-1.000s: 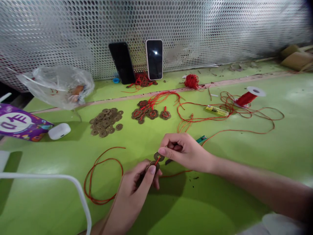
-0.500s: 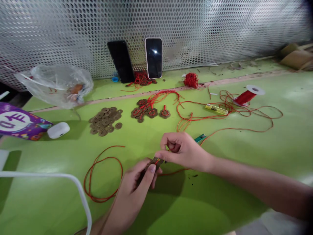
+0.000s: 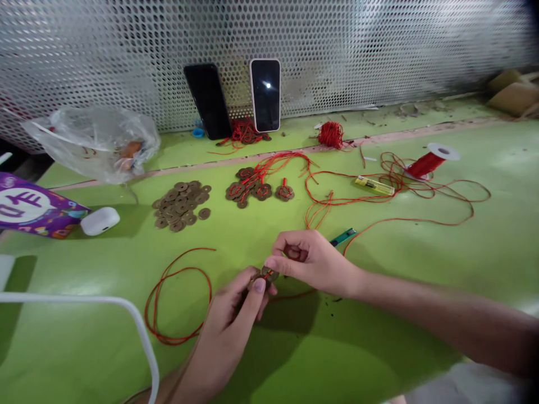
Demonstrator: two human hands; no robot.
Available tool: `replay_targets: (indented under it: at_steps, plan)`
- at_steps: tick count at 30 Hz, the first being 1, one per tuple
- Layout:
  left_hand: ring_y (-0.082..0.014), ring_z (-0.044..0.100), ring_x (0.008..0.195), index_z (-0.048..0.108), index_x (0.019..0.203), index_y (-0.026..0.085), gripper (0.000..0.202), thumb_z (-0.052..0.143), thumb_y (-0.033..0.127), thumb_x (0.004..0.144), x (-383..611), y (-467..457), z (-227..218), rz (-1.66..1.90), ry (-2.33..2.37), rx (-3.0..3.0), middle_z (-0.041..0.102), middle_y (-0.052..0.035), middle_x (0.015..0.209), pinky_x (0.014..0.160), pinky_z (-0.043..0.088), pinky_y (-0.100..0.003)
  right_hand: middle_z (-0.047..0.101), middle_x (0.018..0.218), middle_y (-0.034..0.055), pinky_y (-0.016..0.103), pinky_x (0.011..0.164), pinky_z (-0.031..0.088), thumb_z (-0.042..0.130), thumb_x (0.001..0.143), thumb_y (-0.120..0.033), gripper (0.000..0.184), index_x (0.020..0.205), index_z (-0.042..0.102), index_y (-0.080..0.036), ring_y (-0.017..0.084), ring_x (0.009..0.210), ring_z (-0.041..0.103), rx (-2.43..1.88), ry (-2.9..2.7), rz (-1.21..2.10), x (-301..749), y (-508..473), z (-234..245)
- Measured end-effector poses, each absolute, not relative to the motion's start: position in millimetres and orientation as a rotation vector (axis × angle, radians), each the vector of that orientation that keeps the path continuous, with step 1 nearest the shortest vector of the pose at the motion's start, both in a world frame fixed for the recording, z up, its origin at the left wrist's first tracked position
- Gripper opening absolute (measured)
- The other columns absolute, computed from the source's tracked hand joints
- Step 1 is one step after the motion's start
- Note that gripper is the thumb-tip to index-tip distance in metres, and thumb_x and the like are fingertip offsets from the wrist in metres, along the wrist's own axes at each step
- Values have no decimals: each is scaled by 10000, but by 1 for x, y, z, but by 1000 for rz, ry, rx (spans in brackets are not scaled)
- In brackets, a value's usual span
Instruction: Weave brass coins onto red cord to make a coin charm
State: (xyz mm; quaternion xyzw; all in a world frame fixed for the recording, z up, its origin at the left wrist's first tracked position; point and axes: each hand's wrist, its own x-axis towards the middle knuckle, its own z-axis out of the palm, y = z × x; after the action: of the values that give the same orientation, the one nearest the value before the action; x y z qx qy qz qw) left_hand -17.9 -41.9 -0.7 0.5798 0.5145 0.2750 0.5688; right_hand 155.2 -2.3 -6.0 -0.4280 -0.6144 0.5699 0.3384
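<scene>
With left hand (image 3: pixel 236 320), clamping small round brass holed coins (image 3: pixel 263 276) low over green tabletop (image 3: pixel 379 314); with right hand (image 3: pixel 314 261), pinching thin red cord (image 3: pixel 210 292) at coins. Risk: slipping grip, dropping coins, snagging looped slack.

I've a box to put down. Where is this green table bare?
Bare: far right, past the red cord; near edge, below the left hand and right hand pinching the strung coins. Crowded: loose coins, tied coins, lighter and spool behind the hands.
</scene>
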Motion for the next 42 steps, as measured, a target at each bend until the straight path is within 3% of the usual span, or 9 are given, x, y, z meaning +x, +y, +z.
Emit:
replay_targets:
  at_steps: [13,27,38,42]
  plan:
    - [-96,368,557,504,707,187,265,473,400,861,-19,-43,-3,589,1275,1491,385,45,608,492,317,-199,346,512,-69,181,406,175,741,718,-343,300,648,529,-143,46,469,256,-1084,-1500,1547,152,-9,-7]
    - [-85,344,509,483,620,180,324,468,389,867,-20,-41,2,671,1274,1546,359,50,556,451,267,-198,271,497,-88,190,412,163,737,737,-281,184,765,633,-132,46,462,207,-1028,-1725,1547,165,2,6]
    - [-85,344,513,463,644,189,312,460,395,878,-20,-42,0,672,1284,1528,356,57,562,451,261,-198,252,482,-94,200,404,139,706,773,-292,181,774,629,-127,52,457,194,-1065,-1664,1571,161,0,5]
    - [-91,371,526,493,737,202,285,419,421,905,-21,-43,0,650,1239,1487,382,59,581,477,296,-198,287,491,-85,200,402,145,688,781,-278,149,786,643,-136,53,461,208,-1108,-1682,1470,162,0,6]
